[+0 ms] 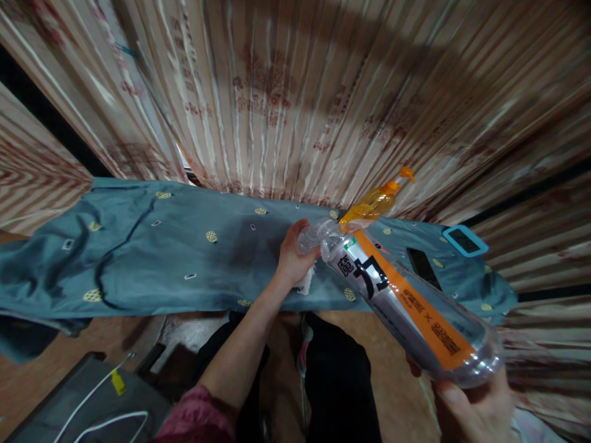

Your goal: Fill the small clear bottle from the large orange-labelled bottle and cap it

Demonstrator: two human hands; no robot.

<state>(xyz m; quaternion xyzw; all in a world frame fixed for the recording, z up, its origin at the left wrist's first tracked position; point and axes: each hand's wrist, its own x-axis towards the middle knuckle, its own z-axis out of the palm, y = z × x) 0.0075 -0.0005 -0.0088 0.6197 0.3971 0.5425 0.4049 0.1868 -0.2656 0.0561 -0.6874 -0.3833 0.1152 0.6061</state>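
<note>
Head view. Right hand grips the base of a clear plastic bottle bearing an orange label strip, held tilted with its neck pointing away over the blue-grey cloth. Left hand is closed around the bottle's neck end, with a scrap of white material under the palm. An orange spray bottle lies just behind the neck. A dark phone and a blue-framed device rest on the cloth to the right

spray bottle stands on cloth, curtain behind.
</note>
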